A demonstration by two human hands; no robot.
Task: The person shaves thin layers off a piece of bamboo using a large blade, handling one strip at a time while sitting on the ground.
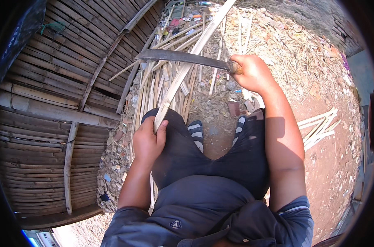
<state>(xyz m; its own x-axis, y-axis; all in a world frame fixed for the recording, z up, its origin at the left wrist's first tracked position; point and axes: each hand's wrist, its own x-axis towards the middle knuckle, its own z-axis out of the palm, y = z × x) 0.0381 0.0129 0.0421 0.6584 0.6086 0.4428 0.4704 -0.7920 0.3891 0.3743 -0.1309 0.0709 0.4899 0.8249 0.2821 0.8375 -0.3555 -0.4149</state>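
My left hand [149,140] is closed around the lower end of a long, pale bamboo strip [175,87], just above my left knee. The strip slants up and to the right, away from me, past the upper edge of the view. In my right hand [253,73] is the wooden handle of a machete [187,57] with a dark, curved blade. The blade points left and lies across the strip, about midway along its visible length. Whether the edge has cut into the strip, I cannot tell.
Many cut strips [156,90] lie on the ground ahead and left. A smaller pile of strips [322,125] is at the right. A slatted bamboo wall [43,99] stands close on the left. Rubble and shavings [294,53] cover the ground; my sandalled feet [196,133] are between.
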